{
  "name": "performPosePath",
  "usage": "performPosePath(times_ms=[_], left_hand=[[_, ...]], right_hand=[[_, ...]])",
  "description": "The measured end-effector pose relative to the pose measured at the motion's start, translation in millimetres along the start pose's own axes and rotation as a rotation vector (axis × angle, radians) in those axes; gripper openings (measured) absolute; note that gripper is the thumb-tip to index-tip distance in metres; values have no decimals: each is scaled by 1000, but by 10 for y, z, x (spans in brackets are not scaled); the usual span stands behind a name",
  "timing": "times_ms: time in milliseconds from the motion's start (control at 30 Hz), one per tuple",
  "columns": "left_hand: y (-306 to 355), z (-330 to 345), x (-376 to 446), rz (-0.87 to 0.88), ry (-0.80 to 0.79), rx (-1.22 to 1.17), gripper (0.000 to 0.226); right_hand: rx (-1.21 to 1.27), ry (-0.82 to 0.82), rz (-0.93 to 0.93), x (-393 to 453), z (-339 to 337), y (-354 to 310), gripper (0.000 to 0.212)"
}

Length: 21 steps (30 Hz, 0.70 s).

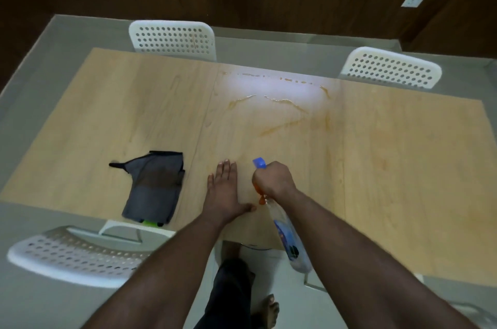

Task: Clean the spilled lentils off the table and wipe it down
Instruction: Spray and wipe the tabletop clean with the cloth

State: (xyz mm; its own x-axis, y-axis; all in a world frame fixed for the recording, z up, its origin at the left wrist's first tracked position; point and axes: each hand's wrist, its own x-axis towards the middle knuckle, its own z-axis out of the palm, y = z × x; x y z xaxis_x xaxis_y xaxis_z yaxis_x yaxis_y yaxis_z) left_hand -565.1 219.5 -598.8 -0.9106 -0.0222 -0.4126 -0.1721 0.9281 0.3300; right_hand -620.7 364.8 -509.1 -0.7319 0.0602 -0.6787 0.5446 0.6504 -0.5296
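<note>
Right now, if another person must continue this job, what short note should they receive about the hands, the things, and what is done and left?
Left hand: open, flat on the table near its front edge.
Right hand: grips the spray bottle at the trigger, nozzle pointing across the table.
Grey cloth: lies folded on the table, left of the left hand, untouched.
Done: no lentils visible on the top; wet streaks lie across the middle.
Left: put the bottle down, take the cloth, wipe the streaks and the rest of the top.

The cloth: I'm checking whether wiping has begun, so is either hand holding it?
No. The cloth lies alone on the table; the left hand rests flat beside it.
</note>
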Motion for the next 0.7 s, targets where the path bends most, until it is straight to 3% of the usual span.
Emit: performPosePath(times_ms=[133, 300, 567, 700], left_hand=[[184, 84, -209, 41, -19, 27, 142], [442, 262, -414, 99, -39, 70, 136], [520, 337, -501, 115, -57, 118, 128], [501, 343, -527, 104, -51, 95, 128]], right_hand=[[161, 81, 132, -113, -333, 338, 27], [287, 234, 190, -390, -614, 829, 17], [255, 180, 161, -587, -406, 1036, 22], [160, 19, 101, -646, -183, 865, 20]])
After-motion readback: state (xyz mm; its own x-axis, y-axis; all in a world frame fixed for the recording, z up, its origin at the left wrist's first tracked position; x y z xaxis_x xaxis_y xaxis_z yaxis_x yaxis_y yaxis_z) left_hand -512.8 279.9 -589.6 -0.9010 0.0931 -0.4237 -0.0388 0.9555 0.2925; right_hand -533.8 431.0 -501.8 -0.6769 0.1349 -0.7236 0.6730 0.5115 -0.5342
